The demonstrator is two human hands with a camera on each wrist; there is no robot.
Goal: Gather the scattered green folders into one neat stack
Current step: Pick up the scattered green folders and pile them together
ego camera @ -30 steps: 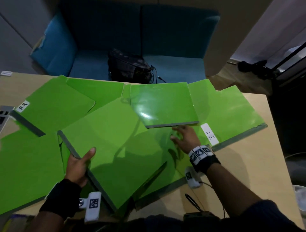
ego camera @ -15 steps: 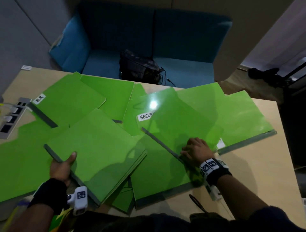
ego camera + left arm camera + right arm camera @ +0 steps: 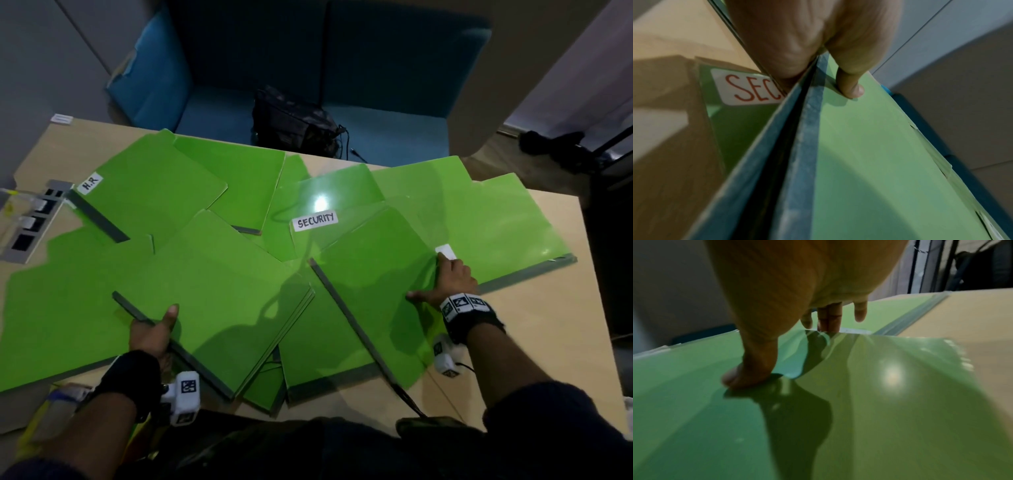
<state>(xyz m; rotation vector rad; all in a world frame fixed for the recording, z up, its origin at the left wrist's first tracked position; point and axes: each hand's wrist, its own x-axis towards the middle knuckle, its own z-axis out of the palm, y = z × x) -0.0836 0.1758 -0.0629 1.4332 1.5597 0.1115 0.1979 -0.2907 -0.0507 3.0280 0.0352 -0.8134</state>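
Observation:
Several green folders with grey spines lie scattered and overlapping on the wooden table (image 3: 548, 342). My left hand (image 3: 150, 332) grips a small stack of folders (image 3: 212, 284) by its spine, thumb on top (image 3: 851, 87), the other fingers underneath. My right hand (image 3: 448, 277) holds a glossy folder (image 3: 370, 284) at its right edge. Its thumb presses the cover (image 3: 740, 379) and its fingers (image 3: 828, 319) hook over the far edge, so the cover buckles between them. Behind lie a folder labelled SECURITY (image 3: 315, 219) and one labelled H.R (image 3: 154, 192).
A wide folder (image 3: 496, 219) reaches towards the table's right edge, and another (image 3: 61, 308) covers the near left. A socket panel (image 3: 27, 222) is set in the table at the left. A black bag (image 3: 294, 120) sits on the blue sofa (image 3: 394, 85) behind.
My right hand laid its raised folder down slantwise, then slid from the spine to the right edge. My left hand carried the stack a little leftwards.

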